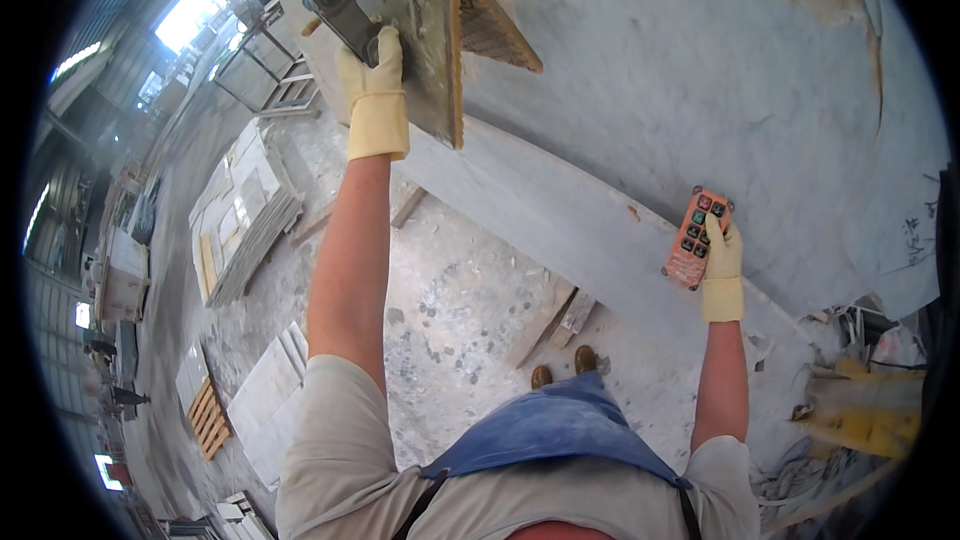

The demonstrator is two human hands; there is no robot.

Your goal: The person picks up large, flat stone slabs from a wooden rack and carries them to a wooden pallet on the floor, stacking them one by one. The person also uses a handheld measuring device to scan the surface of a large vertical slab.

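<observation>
My left hand, in a cream work glove, reaches up and grips the metal arm of a slab lifting clamp. The clamp's flat jaw plates with yellowish edges hang just right of that hand, at the top edge of a large grey stone slab. In my gloved right hand is an orange remote control with dark push buttons. The thumb lies over the buttons, while the other fingers are mostly hidden behind the remote.
Another pale slab leans in front of the large one. Stacked stone sheets and a wooden pallet stand at left. Wood blocks lie near my boots. Yellow sheeting and debris are at lower right.
</observation>
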